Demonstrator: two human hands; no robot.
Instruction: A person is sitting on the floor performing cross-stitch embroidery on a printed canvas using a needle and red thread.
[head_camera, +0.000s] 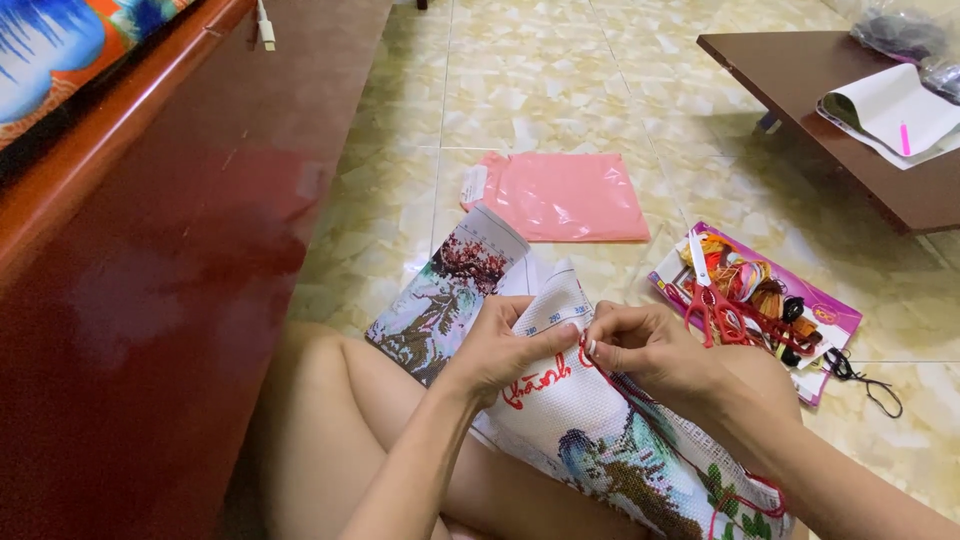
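Left hand grips cross-stitch canvas on lap; right hand pinches red thread at canvas edge. Landscape largely stitched, red lettering partly done. Scissors on thread card nearby.

Both hands on embroidery canvas

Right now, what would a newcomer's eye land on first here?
The two hands at centre: the left hand holds the cross-stitch cloth on the lap while the right hand pinches red thread at its edge. Next, the pink plastic bag on the tiled floor, and red-handled scissors on the thread pack at right.
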